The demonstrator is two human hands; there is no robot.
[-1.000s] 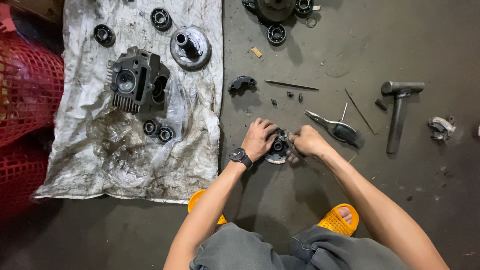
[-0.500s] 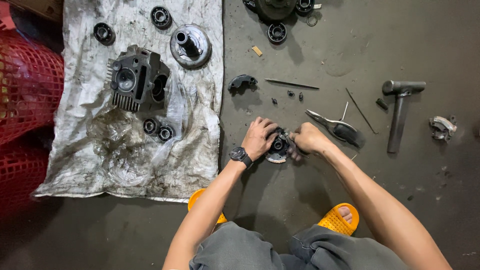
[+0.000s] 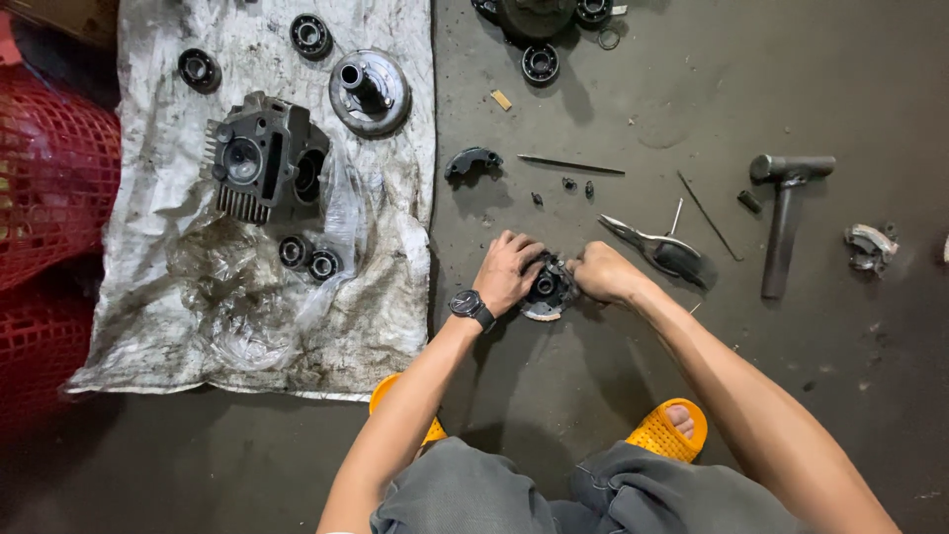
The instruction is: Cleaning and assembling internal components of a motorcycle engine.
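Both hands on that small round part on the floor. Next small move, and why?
Probably keep the left hand clamped as the brace and work the right hand against it. Both hands close on the small round metal part from opposite sides, low over the concrete floor. If it will not yield, the pliers lie just beyond the right hand.

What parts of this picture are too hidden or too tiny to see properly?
All in the head view:
- The small round metal part: mostly covered by the left hand and right hand, so its shape is unclear.
- The fingertips of both hands: tucked behind that part.
- The dark parts at the top: cut off by the picture's edge.
- The tiny bits on the floor: too small to tell.
- The red mesh basket: cut off at the left edge.
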